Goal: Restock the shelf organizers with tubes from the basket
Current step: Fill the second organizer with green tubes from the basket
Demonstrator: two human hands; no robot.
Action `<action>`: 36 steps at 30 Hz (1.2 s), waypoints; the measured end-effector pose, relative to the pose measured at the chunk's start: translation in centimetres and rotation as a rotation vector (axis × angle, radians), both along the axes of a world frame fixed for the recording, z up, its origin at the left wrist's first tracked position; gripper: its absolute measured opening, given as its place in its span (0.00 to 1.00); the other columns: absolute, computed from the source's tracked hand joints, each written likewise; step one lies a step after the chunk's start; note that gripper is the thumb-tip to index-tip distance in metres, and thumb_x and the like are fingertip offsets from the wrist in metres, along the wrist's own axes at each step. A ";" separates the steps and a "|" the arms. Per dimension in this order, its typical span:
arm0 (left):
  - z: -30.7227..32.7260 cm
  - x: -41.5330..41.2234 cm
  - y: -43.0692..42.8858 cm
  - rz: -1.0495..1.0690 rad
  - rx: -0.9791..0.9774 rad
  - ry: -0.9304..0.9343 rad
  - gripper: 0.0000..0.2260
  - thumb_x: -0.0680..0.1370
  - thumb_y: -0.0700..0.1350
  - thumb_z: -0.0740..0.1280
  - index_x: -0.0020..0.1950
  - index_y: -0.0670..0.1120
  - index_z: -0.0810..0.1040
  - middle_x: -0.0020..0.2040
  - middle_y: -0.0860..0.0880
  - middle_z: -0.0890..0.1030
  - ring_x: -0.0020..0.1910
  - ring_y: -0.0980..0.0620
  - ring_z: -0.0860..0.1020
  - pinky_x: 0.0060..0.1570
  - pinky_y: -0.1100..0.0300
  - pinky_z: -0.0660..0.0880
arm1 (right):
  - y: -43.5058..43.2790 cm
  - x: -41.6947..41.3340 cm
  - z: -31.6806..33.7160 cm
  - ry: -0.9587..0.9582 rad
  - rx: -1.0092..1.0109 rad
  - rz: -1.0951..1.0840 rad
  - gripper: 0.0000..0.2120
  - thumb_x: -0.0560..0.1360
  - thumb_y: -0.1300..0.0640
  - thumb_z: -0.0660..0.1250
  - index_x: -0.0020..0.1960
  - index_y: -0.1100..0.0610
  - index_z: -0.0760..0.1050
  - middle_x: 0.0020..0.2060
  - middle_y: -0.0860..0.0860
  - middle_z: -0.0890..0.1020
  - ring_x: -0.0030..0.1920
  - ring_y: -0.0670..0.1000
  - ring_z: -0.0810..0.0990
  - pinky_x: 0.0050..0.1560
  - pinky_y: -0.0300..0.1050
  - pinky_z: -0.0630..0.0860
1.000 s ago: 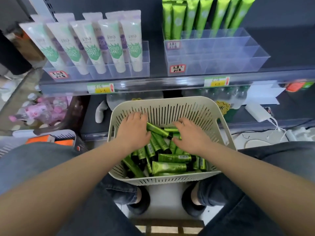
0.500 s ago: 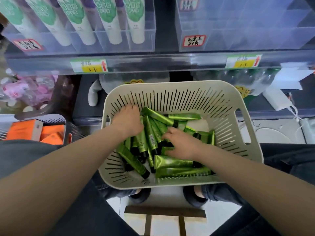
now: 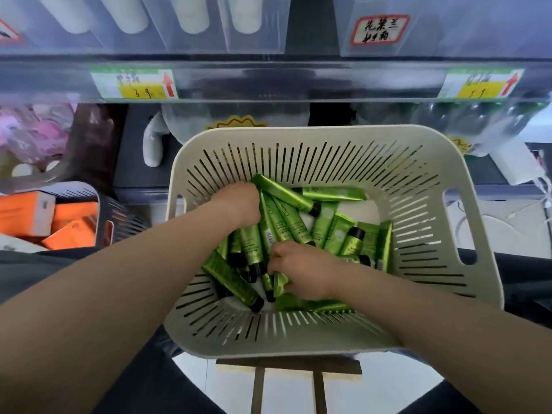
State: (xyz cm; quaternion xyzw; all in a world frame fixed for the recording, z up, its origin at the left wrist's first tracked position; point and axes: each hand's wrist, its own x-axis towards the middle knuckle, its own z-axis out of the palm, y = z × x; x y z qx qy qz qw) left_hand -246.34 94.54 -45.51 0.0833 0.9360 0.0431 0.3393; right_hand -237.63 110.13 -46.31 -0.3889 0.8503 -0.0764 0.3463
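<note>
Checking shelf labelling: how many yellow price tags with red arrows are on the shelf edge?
2. The left price tag is up-left of the basket; the right price tag is up-right of it. Others may lie outside view.

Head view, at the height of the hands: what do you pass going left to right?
Orange boxes → left hand, gripping green tubes → right hand, fingers curled on more tubes → basket's right wall.

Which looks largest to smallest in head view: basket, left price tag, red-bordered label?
1. basket
2. left price tag
3. red-bordered label, similar height to the tag but narrower
</note>
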 end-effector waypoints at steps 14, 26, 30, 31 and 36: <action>1.6 0.8 -0.3 -0.100 -0.056 0.064 0.06 0.75 0.34 0.59 0.42 0.43 0.71 0.35 0.49 0.71 0.37 0.50 0.72 0.35 0.58 0.70 | 0.4 -0.2 1.2 -0.029 -0.030 -0.096 0.09 0.72 0.67 0.64 0.50 0.57 0.74 0.49 0.53 0.74 0.48 0.54 0.74 0.45 0.48 0.74; 7.2 2.9 0.0 -0.099 -0.019 0.133 0.12 0.74 0.32 0.58 0.52 0.39 0.78 0.48 0.44 0.80 0.47 0.46 0.79 0.48 0.54 0.77 | 3.0 -0.1 4.8 0.030 -0.004 -0.258 0.11 0.74 0.65 0.63 0.54 0.56 0.77 0.51 0.51 0.78 0.51 0.52 0.76 0.48 0.42 0.72; 9.8 3.5 0.4 -0.111 -0.030 0.224 0.10 0.75 0.33 0.58 0.52 0.39 0.77 0.51 0.43 0.79 0.47 0.46 0.77 0.48 0.55 0.75 | 4.0 0.0 6.7 0.089 -0.015 -0.340 0.09 0.73 0.64 0.64 0.51 0.56 0.80 0.49 0.51 0.80 0.49 0.51 0.78 0.48 0.41 0.73; 10.5 3.6 0.6 -0.110 -0.030 0.245 0.12 0.75 0.33 0.58 0.53 0.39 0.77 0.52 0.43 0.79 0.49 0.45 0.77 0.49 0.54 0.75 | 4.3 0.0 7.2 0.094 -0.022 -0.371 0.09 0.73 0.64 0.65 0.50 0.56 0.80 0.49 0.51 0.80 0.50 0.51 0.78 0.50 0.42 0.74; 14.1 4.6 1.8 -0.122 -0.013 0.368 0.14 0.74 0.33 0.58 0.56 0.40 0.78 0.54 0.42 0.80 0.52 0.43 0.78 0.49 0.54 0.74 | 5.5 -0.1 10.9 0.158 -0.120 -0.509 0.08 0.74 0.62 0.65 0.49 0.56 0.81 0.48 0.50 0.82 0.45 0.48 0.77 0.47 0.40 0.72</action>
